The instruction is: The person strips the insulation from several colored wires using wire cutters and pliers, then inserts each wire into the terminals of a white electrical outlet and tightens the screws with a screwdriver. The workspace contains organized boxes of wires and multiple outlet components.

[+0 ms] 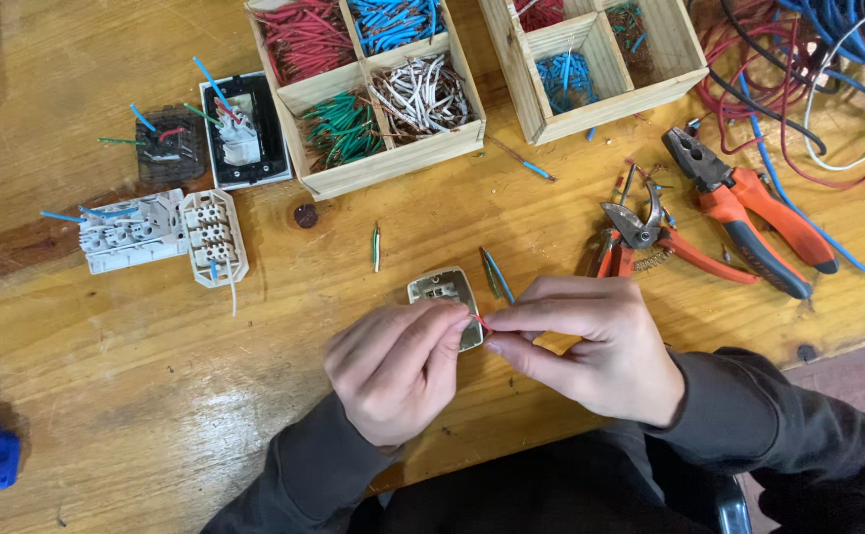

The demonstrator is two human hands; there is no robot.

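Two hands meet over the wooden table [155,415] at the lower middle of my view. My left hand [393,371] and right hand [591,346] both have fingertips pinched narrow on a short red wire [480,321], which runs between them on a slight slant, its long axis roughly left to right. Just behind the wire lies a small pale switch module [444,295], lying flat, its long axis running away from me and a little leftward; my left fingertips overlap its near edge, though I cannot tell if they touch it.

Farther back sits a four-part wooden tray [393,163] with red, blue, green and white wire pieces sorted by compartment, and a second wooden tray [600,104] to its right. Left of them lie a black-framed socket [244,129] and two white terminal blocks [160,232]. Right of my hands rest wire strippers [640,237] and orange-handled pliers [749,213], jaws pointing up-left.
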